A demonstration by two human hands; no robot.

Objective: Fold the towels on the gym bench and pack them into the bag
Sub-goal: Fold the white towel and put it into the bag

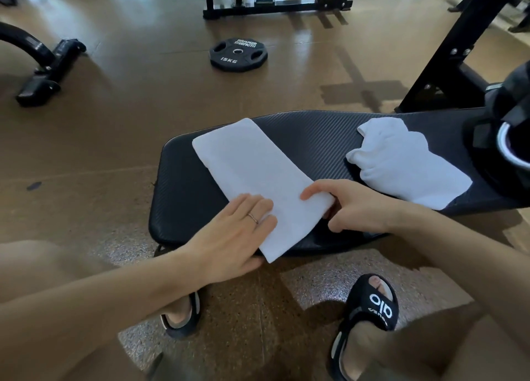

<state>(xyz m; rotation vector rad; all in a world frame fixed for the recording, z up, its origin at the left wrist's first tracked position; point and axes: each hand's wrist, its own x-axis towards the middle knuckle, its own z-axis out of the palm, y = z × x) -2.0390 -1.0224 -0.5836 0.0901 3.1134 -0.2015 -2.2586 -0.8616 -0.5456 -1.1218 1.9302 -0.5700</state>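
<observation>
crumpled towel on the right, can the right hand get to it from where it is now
Probably yes. The right hand grips the near end of the flat towel, and the crumpled towel lies just beyond it on the bench with nothing between them. It would have to let go first.

Both forearms are bare, with no sleeves visible; the left hand (235, 231) wears a thin ring (253, 218) on one finger; the right hand (354, 205) has no jewellery visible; the feet wear black open-toe slides, the right slide (370, 309) with white lettering on its strap, the left slide (183, 316) with a pale edge.
</observation>
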